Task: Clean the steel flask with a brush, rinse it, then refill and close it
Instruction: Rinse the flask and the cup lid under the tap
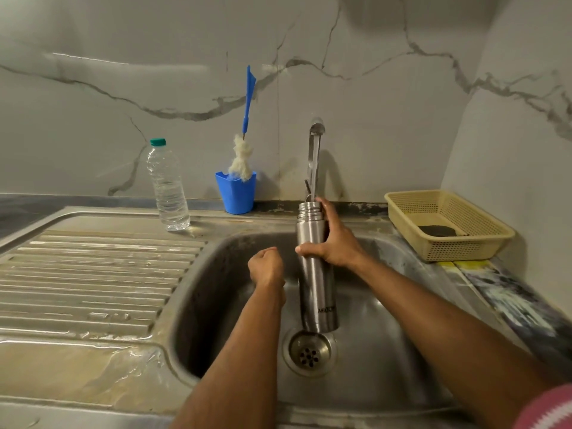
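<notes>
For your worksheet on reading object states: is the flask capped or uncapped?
Uncapped. The flask, held upright by the right hand under the tap, shows bare neck threads and no lid.

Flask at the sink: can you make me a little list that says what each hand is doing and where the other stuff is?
flask: upright over the sink, mouth open under the tap
right hand: grips the flask
left hand: curled in a fist beside the flask; nothing visible in it
brush: standing in the blue cup, untouched
water bottle: capped, on the counter left of the cup
basket: right of the sink
</notes>
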